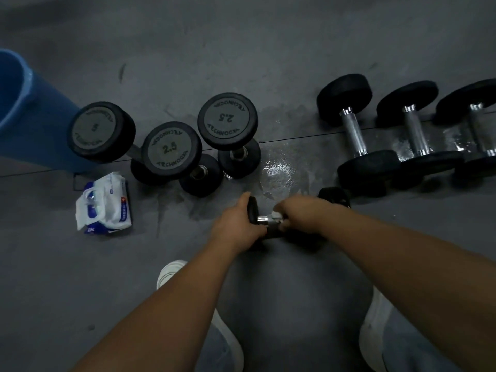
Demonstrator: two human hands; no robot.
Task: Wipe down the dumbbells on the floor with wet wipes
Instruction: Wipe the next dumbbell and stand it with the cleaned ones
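Centrally, a dumbbell [252, 210] is gripped at its end by the left hand [237, 224] while a wipe [276, 216] is pinched onto its handle by the right hand [303, 213].

Hands [237, 224] [302, 213] and wipe [277, 216] on dumbbell [252, 210]

both forearms reach forward, left hand [236, 224] gripping the dumbbell [252, 209], right hand [302, 212] curling its fingers round a wipe [276, 216].

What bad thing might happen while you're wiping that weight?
A wet patch shines just beyond the held dumbbell, so a shoe might slip there. The three dumbbells standing on end could topple if bumped. The left hand grips one end while the right hand rubs with the wipe; a damp dumbbell may slip.
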